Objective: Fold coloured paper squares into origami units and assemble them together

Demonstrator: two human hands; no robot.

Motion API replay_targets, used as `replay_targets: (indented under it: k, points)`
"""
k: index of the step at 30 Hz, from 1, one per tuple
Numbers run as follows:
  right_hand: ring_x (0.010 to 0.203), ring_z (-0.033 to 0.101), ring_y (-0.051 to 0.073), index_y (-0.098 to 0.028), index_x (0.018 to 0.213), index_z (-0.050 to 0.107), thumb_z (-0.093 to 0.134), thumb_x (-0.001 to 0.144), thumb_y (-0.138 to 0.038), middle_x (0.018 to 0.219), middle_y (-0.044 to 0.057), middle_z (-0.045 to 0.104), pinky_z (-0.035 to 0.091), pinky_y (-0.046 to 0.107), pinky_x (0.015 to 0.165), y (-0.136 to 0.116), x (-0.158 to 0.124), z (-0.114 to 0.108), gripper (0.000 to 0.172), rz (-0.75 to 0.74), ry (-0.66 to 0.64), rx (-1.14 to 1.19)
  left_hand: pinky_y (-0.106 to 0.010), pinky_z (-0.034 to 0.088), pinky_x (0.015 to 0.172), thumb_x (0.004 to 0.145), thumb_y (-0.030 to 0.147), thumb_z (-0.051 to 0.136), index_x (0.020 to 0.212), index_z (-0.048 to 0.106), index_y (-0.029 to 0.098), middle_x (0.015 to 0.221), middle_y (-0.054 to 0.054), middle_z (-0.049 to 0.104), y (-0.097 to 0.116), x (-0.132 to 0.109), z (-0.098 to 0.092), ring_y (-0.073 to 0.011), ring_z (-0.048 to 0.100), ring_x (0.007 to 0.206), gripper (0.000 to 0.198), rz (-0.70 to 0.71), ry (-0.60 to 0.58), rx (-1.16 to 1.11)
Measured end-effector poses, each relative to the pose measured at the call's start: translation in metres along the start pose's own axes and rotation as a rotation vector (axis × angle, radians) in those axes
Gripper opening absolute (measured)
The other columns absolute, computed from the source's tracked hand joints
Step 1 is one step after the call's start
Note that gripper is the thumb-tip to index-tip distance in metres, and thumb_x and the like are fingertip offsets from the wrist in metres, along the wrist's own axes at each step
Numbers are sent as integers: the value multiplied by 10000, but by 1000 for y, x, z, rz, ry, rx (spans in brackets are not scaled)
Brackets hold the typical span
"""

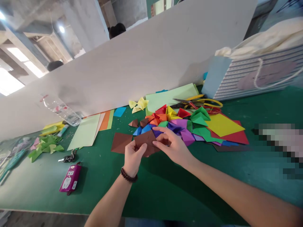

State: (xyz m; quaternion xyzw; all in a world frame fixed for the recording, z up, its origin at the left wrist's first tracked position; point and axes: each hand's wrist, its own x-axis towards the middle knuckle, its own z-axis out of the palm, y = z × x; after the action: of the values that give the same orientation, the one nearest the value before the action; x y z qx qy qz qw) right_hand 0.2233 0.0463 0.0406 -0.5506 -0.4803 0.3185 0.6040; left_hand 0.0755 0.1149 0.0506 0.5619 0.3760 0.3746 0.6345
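Note:
Between my two hands is a sheet of brown paper (145, 139), held above the green table. My left hand (134, 153), with a dark beaded bracelet at the wrist, grips its lower left side with the thumb on top. My right hand (174, 145) pinches the right edge between thumb and fingers. Another brown paper square (120, 143) lies just left of my left hand. Behind my hands sits a heap of folded paper pieces (176, 124) in red, orange, yellow, green, blue and purple. A few small brown folded pieces (133, 123) lie at its left.
Scissors (205, 102) and a striped paper bag (260, 72) stand back right, near yellow paper (226, 124). To the left are a plastic bottle (62, 110), pale green sheets (85, 130), keys (68, 156) and a purple pouch (70, 178). A white partition (151, 60) borders the table.

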Motion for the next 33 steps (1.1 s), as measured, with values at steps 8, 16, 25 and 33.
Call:
replay_targets:
  k: [8,16,25,33]
  points:
    - [656,616,167,-214,1048,630,653,773,-428,694,-1,660,471,286,597,4,3,7,350,164,47,262,-221,520,640,622,257,812,808,740,117,740,-38,724,-1,-3,0,-127,638,659,245,-32,-75,-18]
    - [511,531,94,-182,648,571,810,574,-467,572,-42,586,417,231,505,1,10,4,378,487,-139,774,-252,497,562,535,414,856,696,717,139,644,-26,680,-3,3,-6,-118,590,549,347,-164,-248,-123]
    - [508,502,73,-171,610,569,859,539,-402,563,-54,571,380,207,504,0,4,4,378,519,-244,873,-303,513,713,458,443,889,701,736,144,671,-39,691,-3,2,-9,-155,631,652,414,-181,-342,-112]
    - [484,532,69,-159,624,600,883,502,-388,558,-46,606,407,189,468,2,3,5,385,663,-291,904,-291,500,724,458,414,895,697,740,128,656,-43,689,-2,5,-10,-157,630,679,403,-187,-372,-64]
